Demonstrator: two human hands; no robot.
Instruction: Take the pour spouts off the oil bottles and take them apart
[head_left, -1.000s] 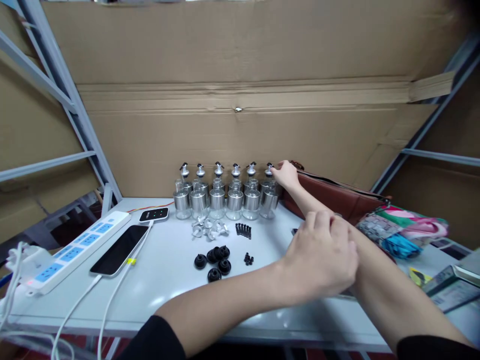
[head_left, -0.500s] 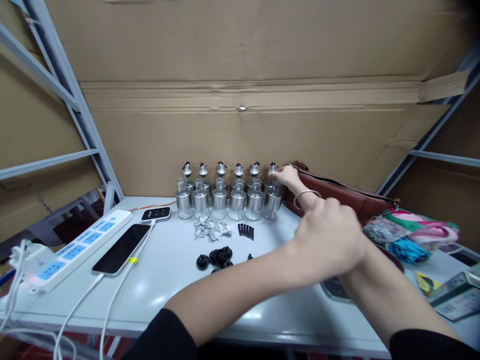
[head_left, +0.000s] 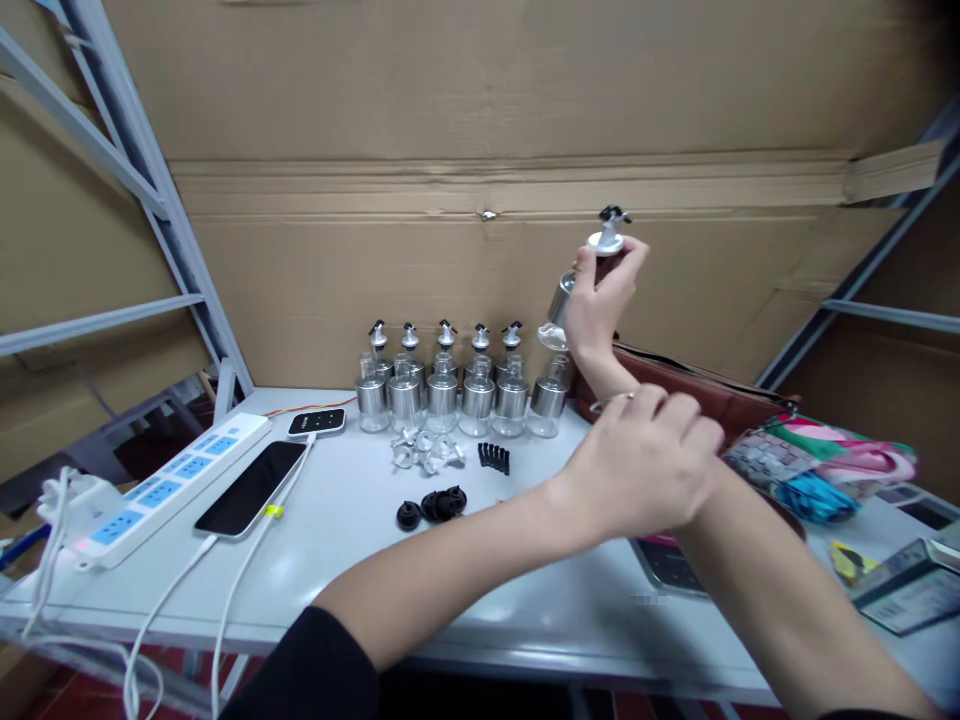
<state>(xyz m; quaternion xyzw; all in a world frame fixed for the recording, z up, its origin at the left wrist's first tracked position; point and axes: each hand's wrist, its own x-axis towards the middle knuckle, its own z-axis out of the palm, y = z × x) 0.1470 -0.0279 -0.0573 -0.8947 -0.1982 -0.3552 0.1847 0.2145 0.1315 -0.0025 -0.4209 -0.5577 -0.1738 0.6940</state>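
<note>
Raised off the table, an oil dispenser bottle (head_left: 562, 301) of glass with a steel sleeve tilts in my right hand (head_left: 596, 305). My thumb and fingers wrap its neck, below a silver pourer top (head_left: 607, 237) with a black flap. My left hand (head_left: 637, 465) lies across the right forearm beside a bangle (head_left: 598, 407), fingers curled; whatever they grip is hidden. On the table stand a back row of bottles with pourers (head_left: 446, 335) and a front row of open bottles (head_left: 477, 403). Before them lie silver pourer parts (head_left: 427, 453), black sticks (head_left: 493, 457) and black stoppers (head_left: 442, 505).
At left are a power strip (head_left: 169, 485), a phone (head_left: 251, 490) with white cables and a small device (head_left: 317, 422). A brown leather bag (head_left: 675, 385), colourful fabric (head_left: 832, 460) and a box (head_left: 911, 585) lie at right. Cardboard (head_left: 375, 260) walls the back.
My right hand has lifted the rightmost back-row bottle off the table and tilted it. My left hand has shifted slightly, nearer the bangle.
</note>
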